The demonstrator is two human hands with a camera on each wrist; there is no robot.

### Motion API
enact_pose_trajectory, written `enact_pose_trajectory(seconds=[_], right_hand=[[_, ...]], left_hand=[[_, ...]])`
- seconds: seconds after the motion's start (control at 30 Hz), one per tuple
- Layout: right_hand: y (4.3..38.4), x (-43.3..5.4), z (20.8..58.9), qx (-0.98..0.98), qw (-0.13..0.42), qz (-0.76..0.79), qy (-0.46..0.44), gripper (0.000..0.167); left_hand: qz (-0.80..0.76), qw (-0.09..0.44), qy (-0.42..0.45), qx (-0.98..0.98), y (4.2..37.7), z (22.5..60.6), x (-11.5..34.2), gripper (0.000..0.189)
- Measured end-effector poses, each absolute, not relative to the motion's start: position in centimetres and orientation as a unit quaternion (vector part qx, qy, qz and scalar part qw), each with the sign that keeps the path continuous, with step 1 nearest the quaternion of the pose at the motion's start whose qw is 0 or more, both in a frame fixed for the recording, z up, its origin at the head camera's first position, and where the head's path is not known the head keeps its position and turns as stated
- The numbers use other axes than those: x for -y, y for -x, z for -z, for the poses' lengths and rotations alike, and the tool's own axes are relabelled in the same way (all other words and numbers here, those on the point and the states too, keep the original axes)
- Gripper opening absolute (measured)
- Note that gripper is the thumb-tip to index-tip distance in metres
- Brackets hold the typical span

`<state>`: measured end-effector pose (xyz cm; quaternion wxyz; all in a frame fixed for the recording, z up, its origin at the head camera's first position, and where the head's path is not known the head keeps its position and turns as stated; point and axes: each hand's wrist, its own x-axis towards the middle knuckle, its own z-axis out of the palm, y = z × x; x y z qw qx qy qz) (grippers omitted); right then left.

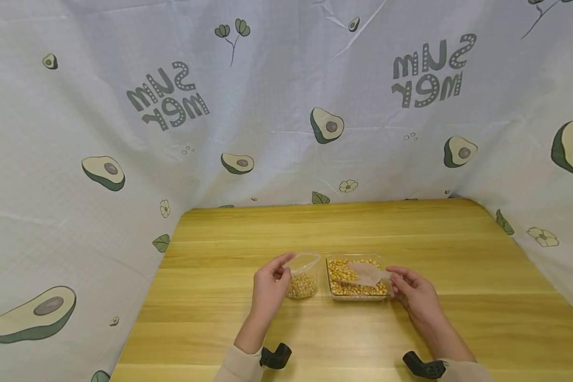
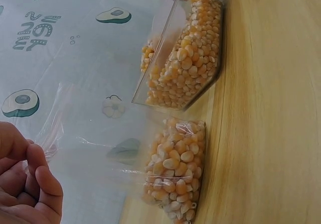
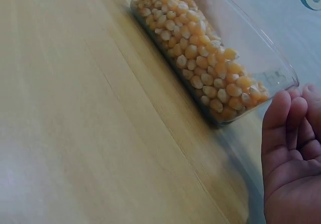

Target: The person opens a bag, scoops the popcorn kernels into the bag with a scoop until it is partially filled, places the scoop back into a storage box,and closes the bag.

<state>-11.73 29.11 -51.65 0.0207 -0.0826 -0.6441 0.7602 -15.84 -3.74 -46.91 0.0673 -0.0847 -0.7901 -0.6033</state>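
Note:
My left hand (image 1: 270, 285) pinches the top edge of a clear plastic bag (image 1: 319, 273), between thumb and fingers. Corn kernels (image 2: 173, 171) fill the bag's bottom, and its mouth gapes in the head view. Just right of it stands a clear rectangular container (image 1: 360, 298) with a bed of yellow kernels (image 3: 200, 58). Over that bed lies a pale, translucent scoop (image 1: 366, 274), its blade pointing left with kernels at its front. My right hand (image 1: 417, 297) holds the scoop's short handle by the container's right end; the fingertips cover part of the handle.
Bag and container stand side by side on a wood-grain table (image 1: 210, 329). Behind and at both sides hangs a pale cloth (image 1: 277, 106) printed with avocados. A black wrist mount (image 1: 276, 356) sits on the left sleeve, another mount (image 1: 424, 366) on the right.

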Motion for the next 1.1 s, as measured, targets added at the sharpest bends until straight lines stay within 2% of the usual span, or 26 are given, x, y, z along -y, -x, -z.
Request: enact_pose_trajectory(seconds=[0.4, 1.1], right_hand=[[11.7, -29.1, 51.4, 0.637, 0.011, -0.765, 0.089, 0.012], [11.5, -29.2, 49.8, 0.605, 0.027, -0.793, 0.066, 0.014]], left_hand=[[0.608, 0.061, 0.090, 0.787, 15.7, 46.8, 3.8, 0.037], [0.604, 0.069, 0.094, 0.789, 15.7, 46.8, 3.8, 0.036]])
